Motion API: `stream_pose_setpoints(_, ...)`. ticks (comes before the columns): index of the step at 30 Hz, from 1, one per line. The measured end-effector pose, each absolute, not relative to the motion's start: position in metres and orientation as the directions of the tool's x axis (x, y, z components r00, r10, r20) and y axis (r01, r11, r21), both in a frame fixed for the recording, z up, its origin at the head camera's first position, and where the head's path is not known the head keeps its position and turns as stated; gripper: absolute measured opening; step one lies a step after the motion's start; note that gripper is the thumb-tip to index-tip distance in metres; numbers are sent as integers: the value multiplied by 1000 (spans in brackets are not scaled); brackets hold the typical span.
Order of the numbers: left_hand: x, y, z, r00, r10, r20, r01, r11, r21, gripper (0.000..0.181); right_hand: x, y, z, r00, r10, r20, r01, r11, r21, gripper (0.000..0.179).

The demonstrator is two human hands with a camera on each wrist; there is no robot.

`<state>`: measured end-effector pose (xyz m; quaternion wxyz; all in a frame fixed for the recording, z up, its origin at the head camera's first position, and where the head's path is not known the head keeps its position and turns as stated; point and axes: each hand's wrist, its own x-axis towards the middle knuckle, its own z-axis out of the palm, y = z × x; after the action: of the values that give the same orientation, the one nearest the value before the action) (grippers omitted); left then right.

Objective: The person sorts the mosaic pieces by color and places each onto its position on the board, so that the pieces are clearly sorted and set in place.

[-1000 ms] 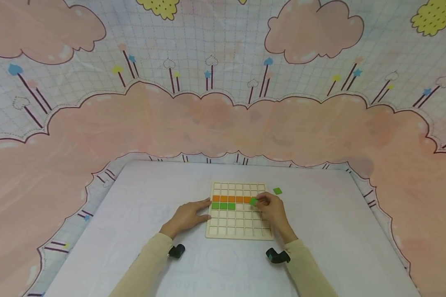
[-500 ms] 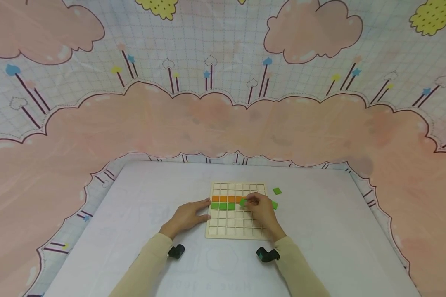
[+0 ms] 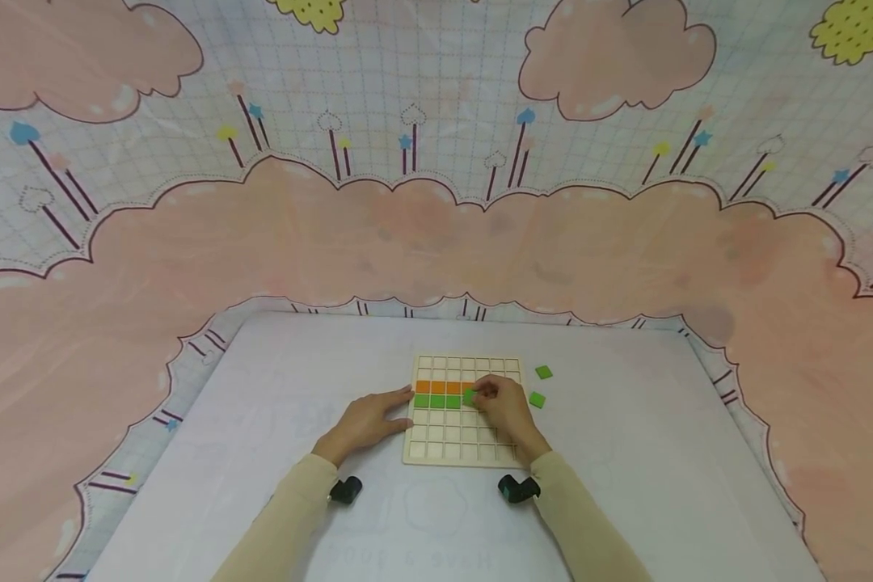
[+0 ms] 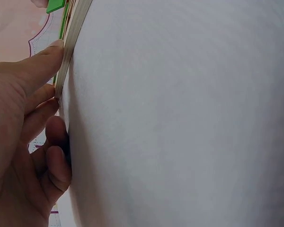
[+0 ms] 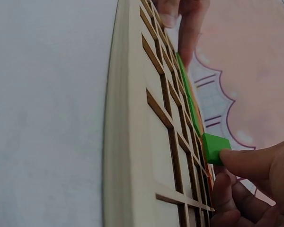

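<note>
A pale wooden grid board (image 3: 466, 451) lies on the white table, with an orange row of square tiles (image 3: 439, 388) and, directly below it, three green tiles (image 3: 438, 401) in its cells. My right hand (image 3: 505, 408) pinches another green square tile (image 5: 215, 149) between thumb and fingers, tilted at the board's surface beside the green row's right end. The right hand covers part of the orange row. At the board's left edge, my left hand (image 3: 364, 420) rests with its thumb and fingers extended; in the left wrist view its fingertips (image 4: 57, 47) touch the edge.
Two loose green tiles lie right of the board, one farther back (image 3: 544, 372) and one nearer (image 3: 537, 400). A patterned cloth (image 3: 466, 242) with pink clouds hangs behind the table (image 3: 298, 356). Black wrist devices (image 3: 518, 488) sit at both cuffs.
My right hand has moved left across the board with the green tile, to the end of the green row. A second loose green tile has come into view. The left hand stays put.
</note>
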<state>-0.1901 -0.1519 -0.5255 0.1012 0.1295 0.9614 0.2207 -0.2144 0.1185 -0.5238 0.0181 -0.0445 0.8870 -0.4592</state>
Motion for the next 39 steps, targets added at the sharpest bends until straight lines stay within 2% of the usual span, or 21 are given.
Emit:
stream_pose_setpoints(9,-191,-153,-523,-946,292,-139,205,873,442,61,-215,116,-523,-994,-108,-7,-61,605,-794,8)
stream_pose_setpoints(21,-190,-153,-523,-941,314,-124,225,856,465,61,-211,114,-530,-993,-107,49,-107,641,-760,8)
stream_pose_setpoints(27,-190,-154,-524,-939,325,-112,241,854,460,61,-210,114,-526,-993,-116,3,-73,604,-794,15)
stream_pose_setpoints(39,-189,-154,-522,-940,320,-121,232,857,460,61,-195,125,-509,-990,-142,23,-99,559,-823,16)
